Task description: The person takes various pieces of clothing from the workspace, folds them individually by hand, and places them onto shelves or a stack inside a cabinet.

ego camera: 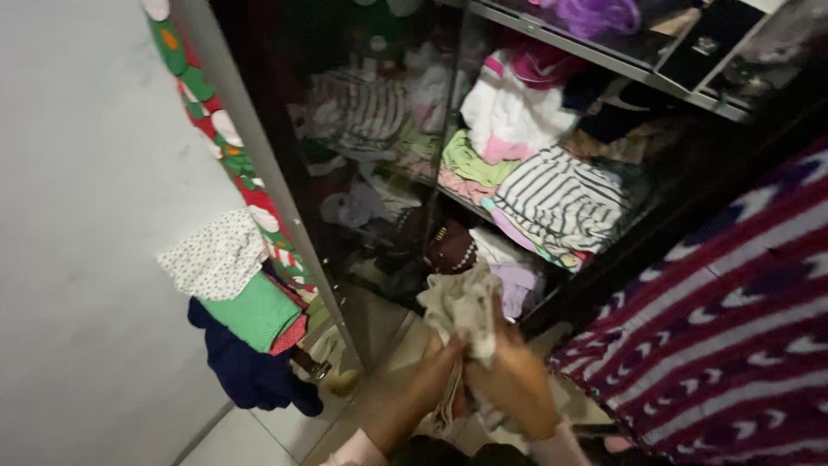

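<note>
My right hand (pixel 516 384) and left hand (pixel 435 367) sit lowest in view, both closed around a crumpled beige cloth (pixel 466 306), soft and wrinkled, bunched up above my knuckles in front of the open wardrobe (pixel 259 164). Behind it, shelves hold folded clothes: a striped knit (pixel 561 198), a green piece (pixel 470 160). A purple zigzag fabric (pixel 733 328) fills the right side.

A dark wardrobe shelf (pixel 466 200) carries folded clothes. A striped garment (pixel 561 200) lies at three o'clock, a green one (pixel 470 160) at twelve.
</note>
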